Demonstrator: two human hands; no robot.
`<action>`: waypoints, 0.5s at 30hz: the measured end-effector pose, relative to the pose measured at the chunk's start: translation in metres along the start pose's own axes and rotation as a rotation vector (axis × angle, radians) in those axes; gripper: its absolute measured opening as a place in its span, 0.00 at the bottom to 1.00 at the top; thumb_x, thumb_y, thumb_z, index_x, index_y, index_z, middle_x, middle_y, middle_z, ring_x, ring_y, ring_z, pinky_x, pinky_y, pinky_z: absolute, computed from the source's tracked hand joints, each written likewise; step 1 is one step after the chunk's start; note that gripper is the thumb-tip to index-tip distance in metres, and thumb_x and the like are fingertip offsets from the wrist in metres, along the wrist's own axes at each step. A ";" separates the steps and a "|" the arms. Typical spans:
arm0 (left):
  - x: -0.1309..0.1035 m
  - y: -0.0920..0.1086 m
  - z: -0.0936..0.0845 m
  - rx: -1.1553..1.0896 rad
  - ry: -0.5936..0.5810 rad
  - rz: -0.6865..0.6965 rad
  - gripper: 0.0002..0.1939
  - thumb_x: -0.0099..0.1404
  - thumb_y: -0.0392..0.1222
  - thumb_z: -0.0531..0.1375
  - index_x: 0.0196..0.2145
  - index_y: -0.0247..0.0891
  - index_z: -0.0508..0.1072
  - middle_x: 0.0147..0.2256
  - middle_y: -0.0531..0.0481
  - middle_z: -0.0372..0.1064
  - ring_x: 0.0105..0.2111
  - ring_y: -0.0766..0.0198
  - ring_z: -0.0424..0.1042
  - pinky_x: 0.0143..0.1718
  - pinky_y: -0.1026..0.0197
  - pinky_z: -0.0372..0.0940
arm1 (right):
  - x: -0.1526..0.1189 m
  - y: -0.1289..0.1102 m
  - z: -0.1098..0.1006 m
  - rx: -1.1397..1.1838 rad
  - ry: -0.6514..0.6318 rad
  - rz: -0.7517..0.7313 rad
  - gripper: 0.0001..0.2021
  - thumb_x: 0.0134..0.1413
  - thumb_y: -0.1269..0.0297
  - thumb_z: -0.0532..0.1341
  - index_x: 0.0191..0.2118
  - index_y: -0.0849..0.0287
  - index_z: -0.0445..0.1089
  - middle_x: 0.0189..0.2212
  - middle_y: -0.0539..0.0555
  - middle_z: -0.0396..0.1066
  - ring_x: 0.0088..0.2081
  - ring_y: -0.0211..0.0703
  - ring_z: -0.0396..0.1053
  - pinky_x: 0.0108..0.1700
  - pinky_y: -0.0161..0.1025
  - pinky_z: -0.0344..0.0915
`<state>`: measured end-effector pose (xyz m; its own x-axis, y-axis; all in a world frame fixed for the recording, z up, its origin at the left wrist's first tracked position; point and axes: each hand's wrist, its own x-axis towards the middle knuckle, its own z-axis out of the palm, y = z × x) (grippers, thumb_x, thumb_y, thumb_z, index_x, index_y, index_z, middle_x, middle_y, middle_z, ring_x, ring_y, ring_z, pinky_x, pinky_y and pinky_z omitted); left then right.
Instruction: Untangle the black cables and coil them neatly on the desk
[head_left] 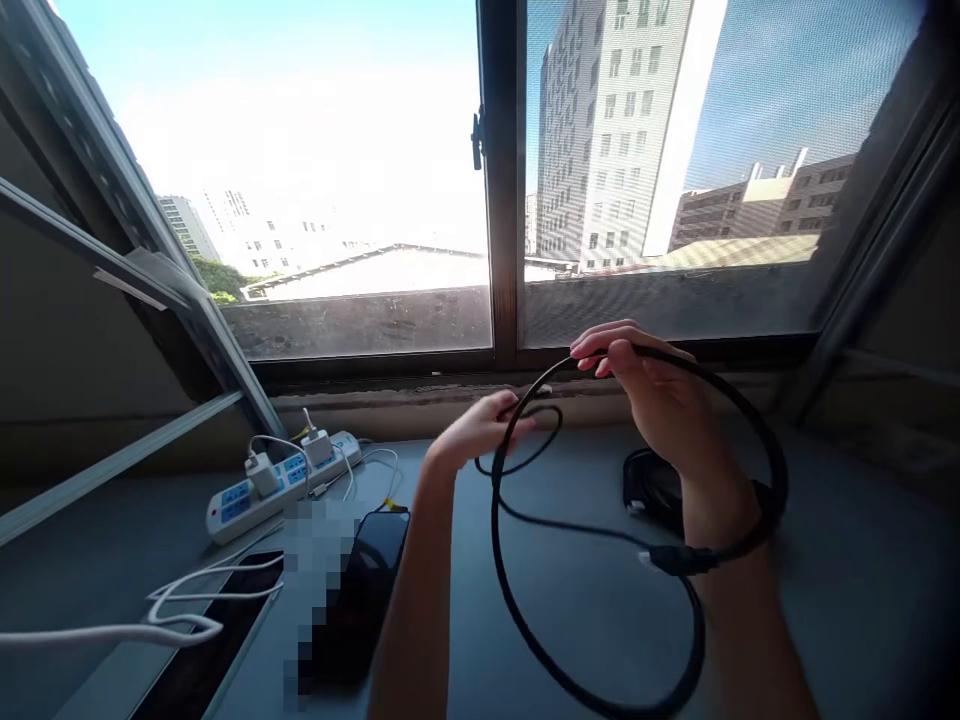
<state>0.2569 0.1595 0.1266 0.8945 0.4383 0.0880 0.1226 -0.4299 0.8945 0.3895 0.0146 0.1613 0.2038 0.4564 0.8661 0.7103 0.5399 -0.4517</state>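
A black cable (496, 520) hangs in a large loop in front of me, above the grey tabletop. My right hand (664, 410) is raised, thumb and fingers pinched on the top of the loop. A dark plug (679, 559) with a light tip hangs at the right wrist. Farther left, my left hand (480, 432) is closed on a thinner stretch of the same cable, which curls into a small loop beside the fingers. Its fingertips are partly hidden by the cable. Behind my right wrist lies a coiled black bundle (651, 490), partly covered.
A white power strip (285, 485) with chargers plugged in stands at the left. White cords (172, 632) run across a dark flat device (217, 640). A black phone (379, 545) lies by my left forearm, partly pixelated. A window frame (502, 200) rises behind the table.
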 end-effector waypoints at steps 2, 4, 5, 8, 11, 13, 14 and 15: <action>-0.003 0.005 -0.008 -0.182 0.288 0.162 0.17 0.56 0.48 0.63 0.25 0.38 0.57 0.17 0.61 0.51 0.16 0.76 0.50 0.16 0.70 0.46 | 0.000 0.005 0.002 -0.056 -0.083 0.027 0.16 0.62 0.55 0.51 0.33 0.56 0.72 0.40 0.52 0.69 0.42 0.39 0.68 0.43 0.36 0.65; -0.007 0.012 -0.014 -0.327 0.493 0.322 0.21 0.55 0.47 0.64 0.23 0.39 0.53 0.17 0.62 0.46 0.15 0.77 0.49 0.15 0.70 0.44 | -0.001 0.016 0.007 -0.104 -0.145 0.079 0.16 0.62 0.54 0.52 0.32 0.56 0.72 0.43 0.53 0.69 0.46 0.40 0.67 0.47 0.37 0.63; -0.010 0.015 -0.017 -0.378 0.548 0.397 0.22 0.55 0.47 0.64 0.22 0.39 0.51 0.16 0.63 0.44 0.14 0.77 0.48 0.15 0.70 0.44 | -0.001 0.022 0.010 -0.110 -0.174 0.126 0.17 0.62 0.53 0.51 0.34 0.56 0.73 0.44 0.53 0.69 0.47 0.42 0.66 0.49 0.38 0.63; -0.018 0.023 -0.021 -0.425 0.646 0.565 0.24 0.56 0.46 0.64 0.22 0.40 0.49 0.13 0.65 0.42 0.10 0.78 0.46 0.12 0.70 0.40 | -0.004 0.041 0.018 -0.030 -0.257 0.385 0.24 0.61 0.45 0.45 0.46 0.55 0.70 0.48 0.56 0.67 0.51 0.47 0.65 0.53 0.44 0.62; -0.025 0.029 -0.020 -0.425 0.743 0.642 0.24 0.56 0.45 0.64 0.21 0.40 0.49 0.12 0.66 0.42 0.08 0.78 0.46 0.10 0.69 0.38 | -0.006 0.050 0.026 0.166 -0.329 0.719 0.30 0.59 0.40 0.41 0.59 0.51 0.57 0.51 0.59 0.64 0.50 0.48 0.67 0.51 0.47 0.65; -0.027 0.031 -0.018 -0.434 0.822 0.662 0.23 0.57 0.45 0.64 0.21 0.40 0.49 0.11 0.66 0.43 0.08 0.78 0.47 0.09 0.69 0.38 | -0.007 0.049 0.028 0.266 -0.338 0.836 0.30 0.59 0.40 0.42 0.62 0.49 0.51 0.50 0.60 0.66 0.48 0.46 0.69 0.47 0.44 0.68; -0.027 0.032 -0.017 -0.444 0.874 0.666 0.23 0.58 0.44 0.63 0.21 0.41 0.49 0.11 0.66 0.43 0.07 0.78 0.47 0.09 0.69 0.39 | -0.007 0.048 0.028 0.293 -0.338 0.868 0.30 0.59 0.40 0.44 0.62 0.49 0.49 0.49 0.60 0.67 0.47 0.46 0.70 0.45 0.42 0.70; -0.028 0.033 -0.016 -0.457 0.929 0.668 0.22 0.59 0.44 0.62 0.22 0.41 0.50 0.11 0.66 0.43 0.07 0.77 0.48 0.08 0.69 0.39 | -0.007 0.046 0.026 0.304 -0.343 0.891 0.30 0.58 0.41 0.47 0.62 0.49 0.49 0.48 0.60 0.67 0.47 0.46 0.70 0.40 0.39 0.72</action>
<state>0.2294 0.1459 0.1603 0.0553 0.7138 0.6982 -0.5705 -0.5513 0.6088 0.4030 0.0551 0.1289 0.3382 0.9360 0.0978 0.1811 0.0372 -0.9828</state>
